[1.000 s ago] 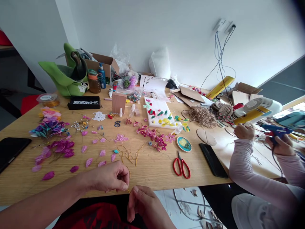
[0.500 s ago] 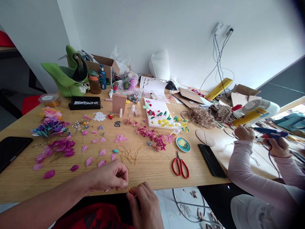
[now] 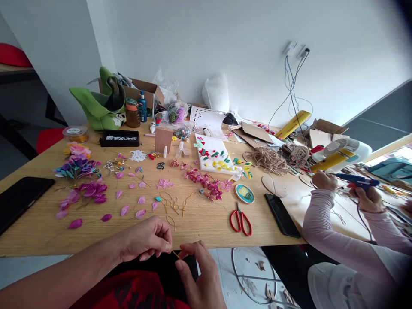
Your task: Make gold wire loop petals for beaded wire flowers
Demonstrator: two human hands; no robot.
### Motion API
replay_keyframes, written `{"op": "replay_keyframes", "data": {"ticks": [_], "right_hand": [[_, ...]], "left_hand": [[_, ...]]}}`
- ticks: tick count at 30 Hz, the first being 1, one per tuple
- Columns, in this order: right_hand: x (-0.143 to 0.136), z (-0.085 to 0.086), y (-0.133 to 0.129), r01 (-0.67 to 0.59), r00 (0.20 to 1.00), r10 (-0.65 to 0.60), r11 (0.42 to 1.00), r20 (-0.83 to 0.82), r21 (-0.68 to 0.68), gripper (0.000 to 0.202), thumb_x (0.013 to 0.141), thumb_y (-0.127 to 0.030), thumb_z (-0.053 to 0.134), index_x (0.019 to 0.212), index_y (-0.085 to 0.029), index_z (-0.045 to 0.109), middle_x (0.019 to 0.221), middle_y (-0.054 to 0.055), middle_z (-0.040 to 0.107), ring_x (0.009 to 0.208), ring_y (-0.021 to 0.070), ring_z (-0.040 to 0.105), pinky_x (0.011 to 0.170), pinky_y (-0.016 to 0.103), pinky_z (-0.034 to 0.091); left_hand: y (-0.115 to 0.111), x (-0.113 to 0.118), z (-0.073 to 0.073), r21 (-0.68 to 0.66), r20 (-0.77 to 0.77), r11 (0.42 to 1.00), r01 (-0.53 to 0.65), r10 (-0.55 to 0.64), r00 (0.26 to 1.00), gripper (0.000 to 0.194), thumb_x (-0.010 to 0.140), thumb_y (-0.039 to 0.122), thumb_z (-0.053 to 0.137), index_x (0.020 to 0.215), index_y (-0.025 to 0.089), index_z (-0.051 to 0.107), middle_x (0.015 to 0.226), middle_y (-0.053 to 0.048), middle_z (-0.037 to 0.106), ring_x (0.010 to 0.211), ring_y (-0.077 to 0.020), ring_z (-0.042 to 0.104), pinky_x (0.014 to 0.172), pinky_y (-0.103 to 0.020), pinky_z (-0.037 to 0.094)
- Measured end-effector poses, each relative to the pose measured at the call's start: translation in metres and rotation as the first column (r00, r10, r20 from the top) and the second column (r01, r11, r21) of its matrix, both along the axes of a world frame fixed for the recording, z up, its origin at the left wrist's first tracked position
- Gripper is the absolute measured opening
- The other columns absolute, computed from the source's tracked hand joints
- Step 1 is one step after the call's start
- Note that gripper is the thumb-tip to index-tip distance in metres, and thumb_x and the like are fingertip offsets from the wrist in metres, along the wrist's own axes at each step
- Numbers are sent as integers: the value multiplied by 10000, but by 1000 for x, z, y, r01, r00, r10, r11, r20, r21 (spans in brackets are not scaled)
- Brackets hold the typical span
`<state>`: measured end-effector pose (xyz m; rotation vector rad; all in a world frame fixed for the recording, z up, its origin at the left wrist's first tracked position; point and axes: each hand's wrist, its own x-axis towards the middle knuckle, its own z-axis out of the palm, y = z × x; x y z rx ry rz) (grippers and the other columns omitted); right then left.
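Observation:
At the table's front edge my left hand (image 3: 149, 240) is closed, pinching one end of a thin yellow wire (image 3: 175, 254). Close beside it on the right, my right hand (image 3: 204, 274) has its thumb and forefinger at the wire's other end. Bent yellow wire pieces (image 3: 174, 205) lie on the table beyond my hands. Left of these are loose pink petals (image 3: 125, 210) and a small teal piece (image 3: 157, 199). Red-handled scissors (image 3: 240, 221) rest to the right, below a round embroidered piece (image 3: 244, 194).
A dark phone (image 3: 282, 215) lies right of the scissors, another phone (image 3: 24, 201) at the far left. Fabric flowers (image 3: 77, 167), a white flowered panel (image 3: 214, 154) and twine (image 3: 268, 159) stand farther back. At right a person's hands (image 3: 370, 197) hold a blue glue gun (image 3: 357, 179).
The view has shifted, so the table's front edge sits higher. My hands have drawn slightly apart, showing more of the wire, and my right fingers have spread a little.

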<state>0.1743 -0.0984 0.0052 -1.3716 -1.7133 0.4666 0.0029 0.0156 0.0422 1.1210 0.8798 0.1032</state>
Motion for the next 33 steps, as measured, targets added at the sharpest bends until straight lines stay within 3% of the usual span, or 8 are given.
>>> {"op": "replay_keyframes", "data": {"ticks": [6,10,14,20,23,26,29,33], "right_hand": [[-12,-7,-18,50,985,-79,980,-150,-191,79,913,-211,552,836,-202,567,759,10,629,690,147,595,618,232,459],[-26,-8,-22,136,988,-128,986,-88,92,146,946,-138,474,832,-209,530,745,11,587,678,149,564,610,247,438],[-26,3,-16,2,985,-72,915,157,404,206,956,-54,413,894,-188,558,756,48,631,688,172,572,616,275,454],[-14,6,-7,-106,938,-92,842,334,529,213,952,-51,430,946,-158,614,796,83,676,736,196,607,666,306,484],[-14,-7,-8,14,987,-81,905,140,426,148,942,-95,491,955,-194,599,824,57,659,748,177,596,666,283,485],[-17,-19,-13,153,960,-132,986,-248,67,81,961,-276,534,970,-213,585,859,44,643,807,177,607,714,280,496],[-20,-25,-16,0,841,-147,963,-521,-271,255,942,-435,560,947,-186,616,848,53,653,794,179,607,717,287,487],[-25,-29,-15,-129,710,-182,916,-680,-379,346,855,-502,671,822,-159,634,732,38,649,693,157,571,663,270,447]], "left_hand": [[-23,-10,6,60,23,996,-61,60,998,290,599,400,707,670,156,566,481,66,502,331,-24,303,303,-157,186],[-41,-16,6,97,28,987,-130,127,991,333,624,451,697,682,159,548,495,76,492,326,-15,285,303,-158,172],[-54,-19,2,64,55,974,-217,213,975,360,613,474,705,690,166,536,492,82,481,314,-14,259,298,-166,164],[-65,-15,-9,149,69,940,-306,299,952,478,640,618,688,709,179,512,540,82,470,331,-21,268,316,-176,191],[-67,-10,-12,244,70,921,-303,295,953,535,672,707,620,699,189,485,567,82,449,314,-25,281,328,-198,187],[-69,-8,-12,345,75,890,-298,291,954,484,747,663,575,679,192,488,591,68,429,386,-54,328,385,-212,248],[-71,-7,-11,473,92,829,-300,291,952,387,814,541,553,657,190,510,605,38,434,552,-111,403,526,-229,349],[-74,-7,-15,526,101,797,-296,287,952,360,825,502,547,645,192,513,610,25,434,607,-132,404,574,-241,360]]}}
